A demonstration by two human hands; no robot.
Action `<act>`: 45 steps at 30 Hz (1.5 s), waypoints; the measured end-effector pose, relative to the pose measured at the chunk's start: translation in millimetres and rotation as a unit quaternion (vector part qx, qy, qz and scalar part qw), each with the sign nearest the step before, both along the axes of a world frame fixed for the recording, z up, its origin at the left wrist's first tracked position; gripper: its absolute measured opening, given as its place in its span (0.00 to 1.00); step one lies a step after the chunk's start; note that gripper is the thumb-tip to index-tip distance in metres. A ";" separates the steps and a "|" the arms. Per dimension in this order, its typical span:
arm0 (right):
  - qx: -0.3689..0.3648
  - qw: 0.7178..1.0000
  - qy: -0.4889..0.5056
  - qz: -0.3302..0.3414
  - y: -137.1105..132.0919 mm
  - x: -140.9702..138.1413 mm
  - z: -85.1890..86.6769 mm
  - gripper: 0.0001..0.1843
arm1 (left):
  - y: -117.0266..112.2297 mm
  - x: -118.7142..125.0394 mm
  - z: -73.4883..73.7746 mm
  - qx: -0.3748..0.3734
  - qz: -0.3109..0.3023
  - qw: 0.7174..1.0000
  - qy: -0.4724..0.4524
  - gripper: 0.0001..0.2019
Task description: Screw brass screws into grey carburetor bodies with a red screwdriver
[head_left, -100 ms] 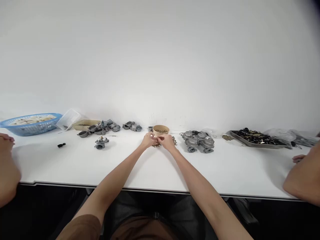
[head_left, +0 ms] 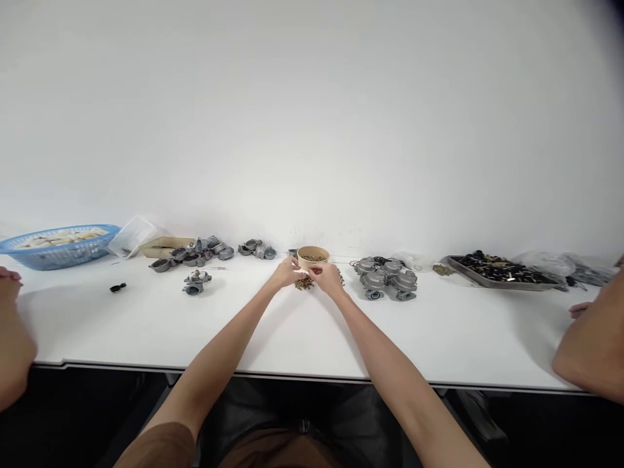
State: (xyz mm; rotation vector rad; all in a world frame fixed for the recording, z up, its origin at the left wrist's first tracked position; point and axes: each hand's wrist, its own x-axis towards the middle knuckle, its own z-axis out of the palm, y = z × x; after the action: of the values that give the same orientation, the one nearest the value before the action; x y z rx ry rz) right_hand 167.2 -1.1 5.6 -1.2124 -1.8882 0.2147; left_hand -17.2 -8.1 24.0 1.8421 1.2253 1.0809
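Note:
Both my arms reach far forward over the white table (head_left: 302, 338). My left hand (head_left: 287, 273) and my right hand (head_left: 325, 276) meet fingertip to fingertip in a pinch, just in front of a tan round cup (head_left: 313, 255) filled with small brownish parts. Under my fingers lies a little heap of the same brass-coloured small parts (head_left: 305, 283). What the fingers pinch is too small to name.
Grey cast metal housings (head_left: 386, 277) sit to the right, with more housings (head_left: 195, 250) to the left. A blue basket (head_left: 58, 246) stands far left, a dark tray of black parts (head_left: 502, 270) far right. Other people's arms show at the left edge (head_left: 12, 338) and the right edge (head_left: 592, 344).
The view has shifted slightly, so things sit a little lower and further left. My hands stay together in front of the cup.

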 end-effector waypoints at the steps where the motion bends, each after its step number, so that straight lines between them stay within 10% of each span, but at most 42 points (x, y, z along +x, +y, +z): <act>1: -0.001 1.000 0.014 -0.006 1.9 2.4 -0.3 0.10 | -5.9 -12.4 11.5 0.025 0.041 0.998 0.042 0.18; 7: -0.007 0.998 0.065 -0.015 8.6 10.0 0.3 0.10 | -59.8 -148.9 54.7 0.044 0.313 0.914 0.254 0.24; 11: -0.006 0.997 0.078 -0.015 8.4 7.2 1.6 0.09 | -81.1 -239.7 27.2 -0.075 0.351 0.866 0.348 0.38; 15: -0.010 0.997 0.081 -0.006 6.7 4.6 2.4 0.08 | -80.8 -271.5 -4.7 -0.091 0.303 0.882 0.349 0.43; 23: -0.006 0.997 0.083 0.002 2.9 4.1 6.7 0.08 | -48.1 -206.8 2.8 -0.106 0.224 0.945 0.215 0.26; 30: -0.018 0.995 0.092 0.032 -3.7 -2.0 10.2 0.08 | -27.1 -122.9 -11.8 -0.127 -0.005 0.988 0.093 0.24; 36: -0.029 0.987 0.102 0.125 -18.2 -10.7 18.4 0.07 | -26.0 -77.9 -10.4 -0.092 -0.221 0.966 0.095 0.26; 45: -0.063 0.974 0.096 0.195 -33.9 -19.8 28.1 0.08 | -29.7 -72.8 -25.3 -0.069 -0.224 0.972 0.020 0.29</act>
State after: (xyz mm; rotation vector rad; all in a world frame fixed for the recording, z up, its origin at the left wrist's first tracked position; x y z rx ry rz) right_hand 147.4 -35.0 33.7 -0.8543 -1.9463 0.6486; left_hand -90.0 -37.8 -1.3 1.9150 0.8213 0.6932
